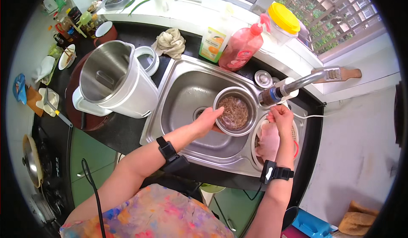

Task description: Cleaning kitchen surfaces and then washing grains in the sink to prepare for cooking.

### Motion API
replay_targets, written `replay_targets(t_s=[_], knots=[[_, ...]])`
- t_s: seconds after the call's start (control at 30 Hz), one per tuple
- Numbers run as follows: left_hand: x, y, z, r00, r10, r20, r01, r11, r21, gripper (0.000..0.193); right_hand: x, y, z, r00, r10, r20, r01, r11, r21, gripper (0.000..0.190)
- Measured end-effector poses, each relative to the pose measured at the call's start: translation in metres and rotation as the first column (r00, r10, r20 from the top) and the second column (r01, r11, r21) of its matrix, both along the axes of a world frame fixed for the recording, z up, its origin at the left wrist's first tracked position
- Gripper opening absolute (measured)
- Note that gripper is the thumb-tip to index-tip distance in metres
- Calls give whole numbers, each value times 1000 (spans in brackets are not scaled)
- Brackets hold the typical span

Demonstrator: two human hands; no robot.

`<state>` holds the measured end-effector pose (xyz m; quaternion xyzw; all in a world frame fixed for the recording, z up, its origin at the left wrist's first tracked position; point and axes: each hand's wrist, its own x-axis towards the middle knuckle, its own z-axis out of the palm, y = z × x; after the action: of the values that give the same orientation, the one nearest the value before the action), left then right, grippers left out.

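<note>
My left hand (207,120) grips the near-left rim of a round stainless steel bowl (254,118), thumb over the edge. Brown grains (235,113), apparently wet, fill its bottom. The bowl is held over the right part of the steel sink basin (181,110). To its right, my right hand (281,118) is raised with fingers curled together, just below the metal faucet (298,86). Whether those fingers pinch anything is hidden. Beneath that hand lies a pale pink piece (267,139), cloth or raw meat, in a round strainer (254,152) on the drainboard.
A large white-and-steel blender jug (135,92) stands left of the sink. Behind the basin are a crumpled rag (170,43), a green-labelled bottle (213,43) and a pink pump bottle (241,48). A metal lid (263,78) lies near the faucet. A white cord (307,116) runs right.
</note>
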<state>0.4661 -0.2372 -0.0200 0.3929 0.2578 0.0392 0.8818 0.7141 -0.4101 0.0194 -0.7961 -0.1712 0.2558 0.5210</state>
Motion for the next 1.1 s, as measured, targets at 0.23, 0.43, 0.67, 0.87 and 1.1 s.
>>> replay_targets(t_s=[0.23,0.43,0.67,0.87,1.1], knots=[[11,-5,-7,999,-16,36,17,999,-39,48,-6,-6,-13,996,26,89,-34,995,91,10],[2,-2,-11,1000,-3,-18,3,1000,-2,48,-7,-25,-25,990,-88,108,89,996,-5,16],[-18,0,-21,995,-66,-79,67,998,3,52,-27,-6,-25,955,-141,-262,175,978,113,29],[-26,-5,-9,991,-30,-128,34,999,22,55,-14,-15,-23,851,-154,-502,284,939,192,34],[-40,-9,-1,989,31,-148,-26,999,31,60,-48,-1,7,749,-61,-660,434,798,418,33]])
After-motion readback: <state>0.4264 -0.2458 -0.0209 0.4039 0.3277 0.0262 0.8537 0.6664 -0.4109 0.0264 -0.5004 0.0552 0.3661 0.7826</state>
